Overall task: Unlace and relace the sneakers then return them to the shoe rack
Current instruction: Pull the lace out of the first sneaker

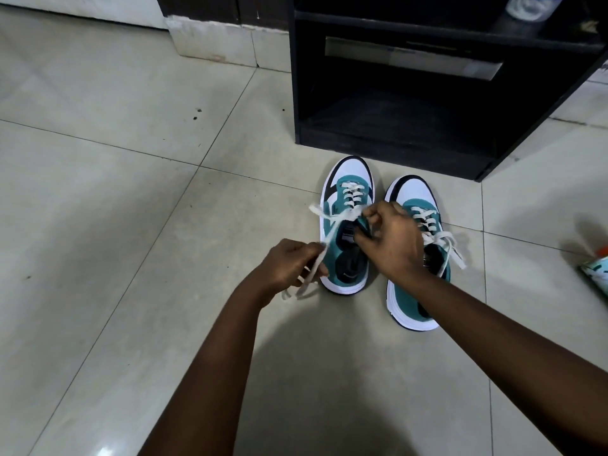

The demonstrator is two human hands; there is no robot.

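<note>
Pulling a lace out of the left sneaker

Pinching the white lace (pixel 324 245) in our curled left hand (pixel 289 263), we draw it out to the side of the left sneaker (pixel 345 225). Our right hand (pixel 391 238) grips that shoe's tongue between bent fingers (pixel 370 213). Just beside it stands the right sneaker (pixel 418 255), laces loose. Both sit on the tiled floor (pixel 131 192), toes toward the black shoe rack (pixel 411 133).

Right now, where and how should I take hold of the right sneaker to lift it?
Grip the right sneaker at its heel collar, from above and behind: the opening faces up, the heel points toward you, and the loose laces stay clear.
</note>
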